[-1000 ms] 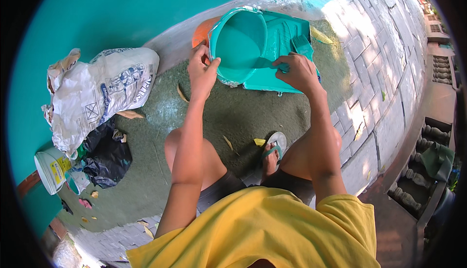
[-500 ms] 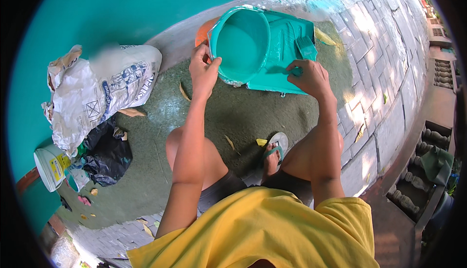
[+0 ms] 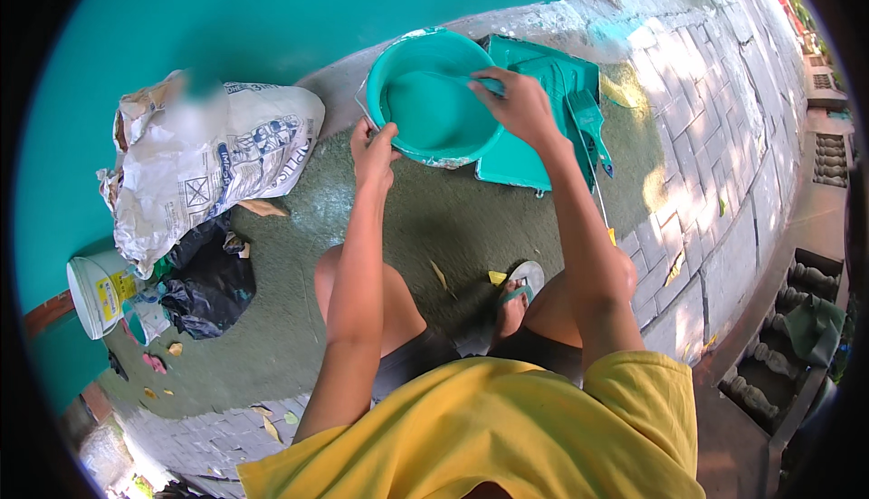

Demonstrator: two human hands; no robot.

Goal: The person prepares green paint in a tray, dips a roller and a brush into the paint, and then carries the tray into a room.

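The bucket (image 3: 433,46) stands on the far side of the ground (image 3: 434,227), straight ahead of the person and near the wall (image 3: 299,10), with the tray (image 3: 516,166) just to its right. The left hand (image 3: 373,153) has its fingers closed on the bucket's near-left rim. The right hand (image 3: 516,108), over the bucket's right side, has its fingers closed round the handle end of a tool (image 3: 490,85) that reaches left into the bucket, over the paint (image 3: 425,117).

The likeliest trouble is the bucket tipping: the left hand holds it by one edge only, so a hard push of the tool against the opposite wall could rock it and slop paint over the rim. A slick handle could slip from the right fingers, and if the tool were lifted out fast, drips could land on the tray or the ground. The brush (image 3: 588,119) lies across the tray's right edge with its handle jutting out, so a swing of the right forearm might knock it off.

The tool's far end is lost in matching teal; it may be a flat blade, but I cannot be sure. The bucket hides its own base and the tray's left part, and the right hand covers some of the handle.
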